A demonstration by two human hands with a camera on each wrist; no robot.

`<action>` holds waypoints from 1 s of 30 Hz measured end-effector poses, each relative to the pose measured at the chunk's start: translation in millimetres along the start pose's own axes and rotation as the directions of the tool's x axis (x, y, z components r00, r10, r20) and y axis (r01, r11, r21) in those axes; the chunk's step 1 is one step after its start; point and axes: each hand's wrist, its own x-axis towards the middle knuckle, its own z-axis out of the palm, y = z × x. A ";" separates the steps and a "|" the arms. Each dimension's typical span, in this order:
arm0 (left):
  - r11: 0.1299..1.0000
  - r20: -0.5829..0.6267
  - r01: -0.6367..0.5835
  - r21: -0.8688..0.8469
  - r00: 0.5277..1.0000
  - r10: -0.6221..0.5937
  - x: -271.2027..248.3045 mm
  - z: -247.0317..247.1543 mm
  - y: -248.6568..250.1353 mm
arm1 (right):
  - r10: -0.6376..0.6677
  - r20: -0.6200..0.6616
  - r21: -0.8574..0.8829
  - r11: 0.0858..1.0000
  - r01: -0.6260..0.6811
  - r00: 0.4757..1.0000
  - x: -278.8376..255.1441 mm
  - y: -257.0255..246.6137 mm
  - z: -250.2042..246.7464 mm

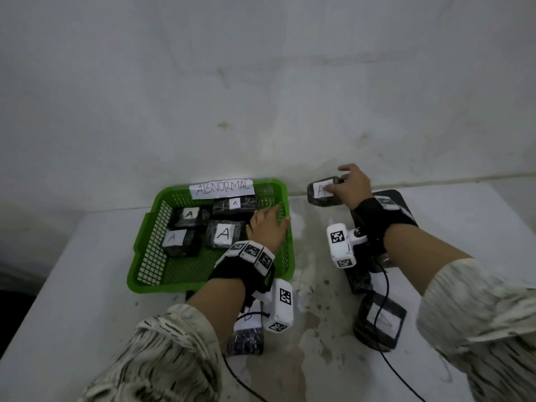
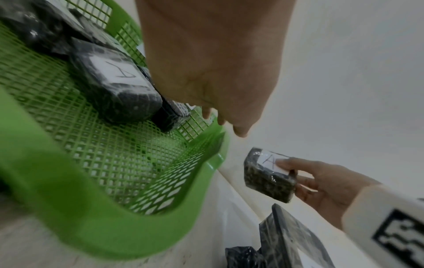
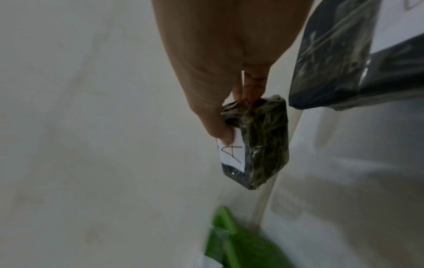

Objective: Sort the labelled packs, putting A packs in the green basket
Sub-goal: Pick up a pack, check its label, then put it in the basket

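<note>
The green basket [image 1: 139, 256] with an "ABNORMAL" sign stands left of centre and holds several dark wrapped packs with white A labels [image 1: 223, 233]. My left hand [image 1: 272, 217] lies over the basket's right rim with its fingers straight and nothing in them; the left wrist view shows the palm [image 2: 218, 81] above the rim [image 2: 69, 208]. My right hand [image 1: 338, 181] grips another A pack [image 1: 317, 195] in the air just right of the basket, near the wall. The thumb presses its label [image 3: 231, 154], and the pack [image 2: 266, 181] hangs tilted.
A dark flat tray [image 1: 397, 204] lies under my right wrist. Loose packs lie on the white table: one [image 1: 380, 320] at the front right, one [image 1: 359, 280] by the tray, one [image 1: 246, 335] under my left wrist. Black cables [image 1: 385, 288] trail toward me. The wall stands close behind.
</note>
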 end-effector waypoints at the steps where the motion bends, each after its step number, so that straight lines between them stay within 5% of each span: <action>1: 0.999 -0.017 -0.012 -0.041 1.000 0.011 -2.2 -3.5 -1.0 | 0.032 0.001 0.114 0.993 -0.032 0.999 -6.4 -4.4 -3.9; 4: 0.956 -0.062 -0.085 -0.279 0.996 0.071 -11.0 -17.2 -2.3 | 0.081 0.072 0.344 0.933 -0.101 0.994 -31.0 -22.1 -8.7; 10: 0.689 0.049 -0.045 -0.723 0.992 0.116 -45.3 -41.2 -11.8 | -0.008 0.270 0.516 0.846 -0.137 0.963 -107.4 -53.0 7.6; 13: 0.617 0.046 -0.023 -0.787 0.994 0.096 -57.6 -43.9 -27.7 | -0.018 0.266 0.523 0.842 -0.129 0.964 -138.4 -58.4 22.9; 17: 0.647 0.017 -0.063 -0.760 0.993 0.116 -76.6 -49.9 -49.9 | 0.041 0.405 0.533 0.800 -0.273 0.913 -175.7 -58.8 48.7; 30: 0.557 0.083 -0.028 -0.830 0.981 0.173 -105.3 -71.0 -81.4 | -0.001 0.358 0.693 0.671 -0.265 0.934 -222.0 -64.5 71.2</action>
